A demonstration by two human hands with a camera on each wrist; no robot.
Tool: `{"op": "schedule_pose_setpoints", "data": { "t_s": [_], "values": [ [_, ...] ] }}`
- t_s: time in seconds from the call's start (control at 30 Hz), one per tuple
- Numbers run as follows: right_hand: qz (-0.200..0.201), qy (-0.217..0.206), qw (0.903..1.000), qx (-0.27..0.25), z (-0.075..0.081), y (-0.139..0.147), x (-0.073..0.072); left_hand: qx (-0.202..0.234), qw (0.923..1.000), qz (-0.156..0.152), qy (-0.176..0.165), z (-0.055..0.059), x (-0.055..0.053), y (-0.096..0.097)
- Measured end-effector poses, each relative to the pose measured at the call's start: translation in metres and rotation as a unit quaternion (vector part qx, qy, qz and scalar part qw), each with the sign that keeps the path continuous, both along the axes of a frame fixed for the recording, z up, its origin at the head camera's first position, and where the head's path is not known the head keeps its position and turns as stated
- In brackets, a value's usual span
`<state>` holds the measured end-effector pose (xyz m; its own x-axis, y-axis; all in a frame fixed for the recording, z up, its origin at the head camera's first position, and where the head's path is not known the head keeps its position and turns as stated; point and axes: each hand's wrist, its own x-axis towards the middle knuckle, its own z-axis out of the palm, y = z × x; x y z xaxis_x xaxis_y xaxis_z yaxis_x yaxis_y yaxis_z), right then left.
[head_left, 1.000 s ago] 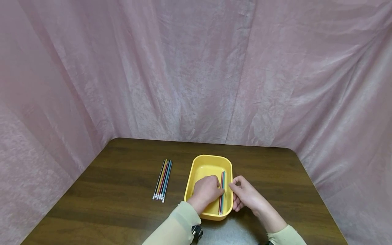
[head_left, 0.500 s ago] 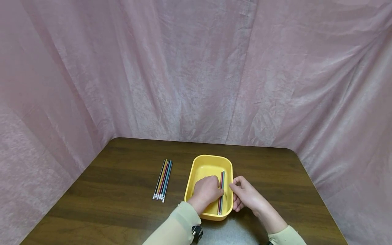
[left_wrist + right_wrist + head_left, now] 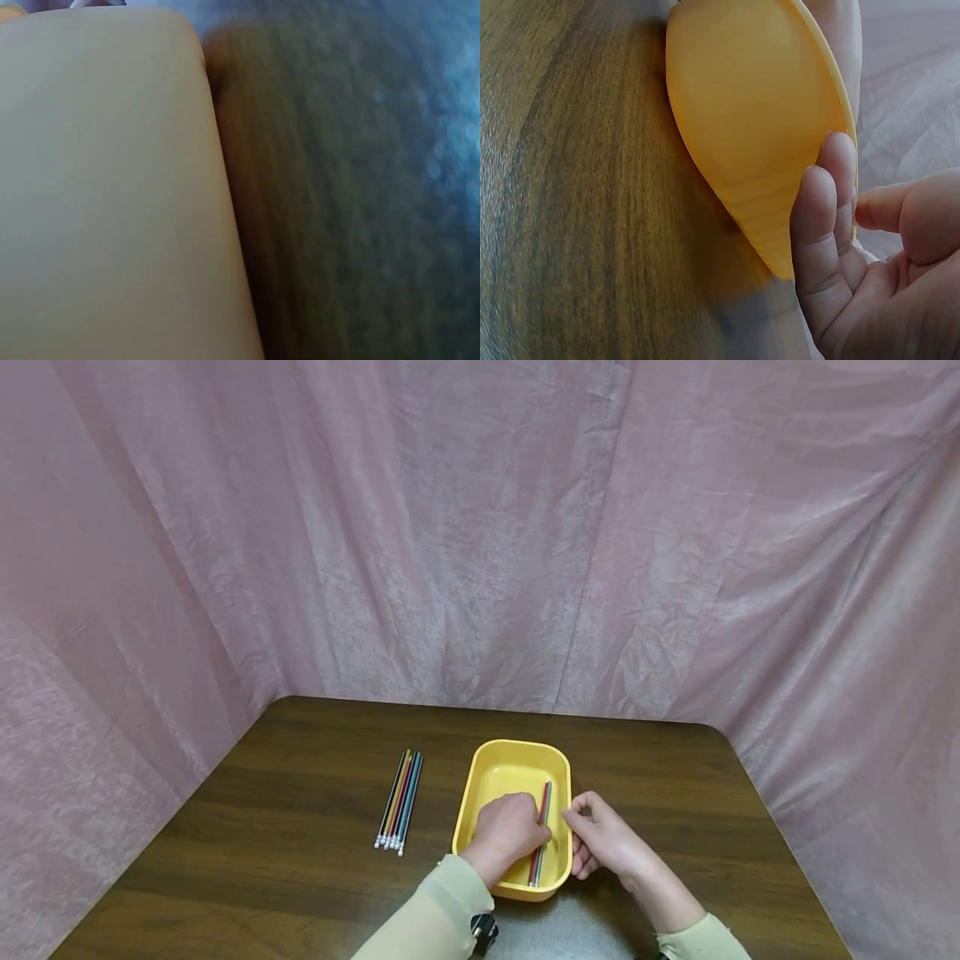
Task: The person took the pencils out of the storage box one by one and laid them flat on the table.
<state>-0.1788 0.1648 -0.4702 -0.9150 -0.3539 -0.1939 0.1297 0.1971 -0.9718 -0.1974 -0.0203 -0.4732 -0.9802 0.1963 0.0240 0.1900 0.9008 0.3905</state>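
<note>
A yellow plastic tray (image 3: 486, 764) stands on the wooden table in the head view. Inside it, along the right side, lie a few slim pencils (image 3: 543, 806), red and blue-green ones showing, slightly slanted. My left hand (image 3: 506, 831) reaches into the tray with curled fingers, its thumb across the pencils' middle; the fingertips are hidden. On the right, my right hand (image 3: 603, 839) pinches the tray's rim. Close up in the right wrist view, two fingers lie along the outside of the yellow wall (image 3: 757, 97), the thumb at the rim.
Left of the tray, several pencils (image 3: 399, 802) lie side by side on the dark brown table (image 3: 300, 827), white eraser ends towards me. A pink curtain (image 3: 465, 552) hangs behind the table. The left wrist view holds mostly a blurred sleeve (image 3: 112, 187) and tabletop.
The pencils in the tray have tilted a little, their near ends shifting left and their far ends slightly right. My left hand has moved only slightly; the right hand stays at the rim.
</note>
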Motion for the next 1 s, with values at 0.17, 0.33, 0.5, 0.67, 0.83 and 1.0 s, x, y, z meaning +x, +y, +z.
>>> {"op": "schedule_pose_setpoints", "data": {
  "t_s": [0.17,0.33,0.5,0.67,0.83,1.0],
  "values": [
    [-0.001,0.000,1.0000,-0.004,0.0007,-0.0006,0.0002,-0.003,1.0000,-0.002,-0.001,-0.0009,0.0002,-0.0005],
    [-0.004,-0.001,1.0000,-0.005,0.0013,-0.0008,0.0004,-0.004,1.0000,-0.003,-0.001,-0.0008,-0.0002,-0.0010],
    [-0.005,-0.005,1.0000,-0.006,0.0010,-0.0003,0.0009,-0.005,1.0000,0.000,-0.005,-0.0020,-0.0008,-0.0009],
    [-0.002,-0.002,1.0000,-0.009,0.0011,-0.0002,0.0014,0.004,0.9999,0.008,-0.010,-0.0020,-0.0016,-0.0011],
    [-0.002,-0.006,0.9999,-0.007,0.0011,0.0003,0.0013,0.026,0.9994,0.011,-0.018,-0.0040,-0.0037,-0.0033],
    [-0.004,-0.006,1.0000,-0.005,0.0020,0.0008,0.0007,0.060,0.9979,0.005,-0.024,-0.0063,-0.0076,-0.0071]
  ]
}}
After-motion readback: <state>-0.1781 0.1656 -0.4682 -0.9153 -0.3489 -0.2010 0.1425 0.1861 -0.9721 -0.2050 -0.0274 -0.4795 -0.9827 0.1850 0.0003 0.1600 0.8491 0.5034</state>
